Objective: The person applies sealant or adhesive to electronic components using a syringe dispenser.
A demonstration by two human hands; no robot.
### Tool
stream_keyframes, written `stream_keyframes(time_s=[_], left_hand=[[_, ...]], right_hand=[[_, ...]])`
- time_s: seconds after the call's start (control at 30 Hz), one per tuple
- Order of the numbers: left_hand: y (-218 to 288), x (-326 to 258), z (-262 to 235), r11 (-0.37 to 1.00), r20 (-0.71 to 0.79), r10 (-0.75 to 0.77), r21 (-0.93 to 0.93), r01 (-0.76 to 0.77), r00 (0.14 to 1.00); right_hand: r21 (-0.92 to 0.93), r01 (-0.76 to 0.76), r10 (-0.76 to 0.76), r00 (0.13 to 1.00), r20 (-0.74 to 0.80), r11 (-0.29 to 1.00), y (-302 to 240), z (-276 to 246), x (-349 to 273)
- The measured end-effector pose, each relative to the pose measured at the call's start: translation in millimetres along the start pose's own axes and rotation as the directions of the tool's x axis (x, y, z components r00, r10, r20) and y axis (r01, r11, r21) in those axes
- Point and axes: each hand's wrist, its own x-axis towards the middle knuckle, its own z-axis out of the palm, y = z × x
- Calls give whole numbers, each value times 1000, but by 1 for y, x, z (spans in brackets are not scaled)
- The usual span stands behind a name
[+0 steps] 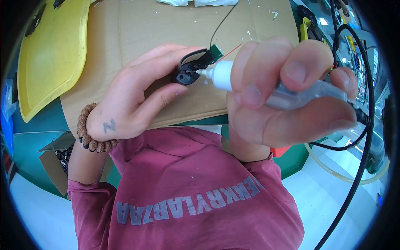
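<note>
a person's left hand [125, 104] pinches a small black plastic housing [189, 68] between thumb and fingertips, holding it just above a sheet of brown cardboard [166, 25] laid on the tabletop [37, 125]. the right hand [287, 96] is closed around a clear squeeze dispenser [300, 95], its white nozzle [212, 74] touching the open face of the housing. a small green circuit board [216, 51] sits at the housing's upper edge, with a thin red wire [231, 51] and a thin black wire [223, 21] trailing away from it across the cardboard.

the work looks to be mid-application: the nozzle is at the part, the board and wires are already in place, and whether any fluid has been laid inside the housing cannot be told from this view. the part is not yet set down.

white flecks dot the cardboard. a yellow plastic tray [54, 54] lies to the left on the teal tabletop, and a beaded bracelet [89, 133] rings the left wrist above a pushed-up dark red sleeve [87, 200]. thick black cables [362, 137] loop down the right side, near clear tubing [333, 166], over a pale floor [41, 216].
</note>
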Motion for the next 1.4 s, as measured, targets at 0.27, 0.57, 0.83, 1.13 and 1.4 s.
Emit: stream_keyframes(time_s=[0.27, 0.57, 0.83, 1.13, 1.4], left_hand=[[25, 15, -7, 999, -21, -19, -41, 18, 1000], [31, 16, -11, 1000, -10, -2, -20, 2, 1000], [28, 15, -9, 999, -31, 5, -38, -7, 1000], [33, 16, -12, 1000, -27, -7, 20, 8, 1000], [33, 17, -11, 1000, -37, -2, -1, 2, 999]], right_hand=[[41, 29, -30, 999, 39, 999, -14, -7, 27], [41, 43, -35, 986, -165, 998, -17, 14, 29], [59, 93, -79, 976, -203, 994, -11, 21, 29], [76, 147, -125, 961, -246, 986, -7, 27, 28], [94, 188, -152, 941, -304, 978, -8, 27, 27]])
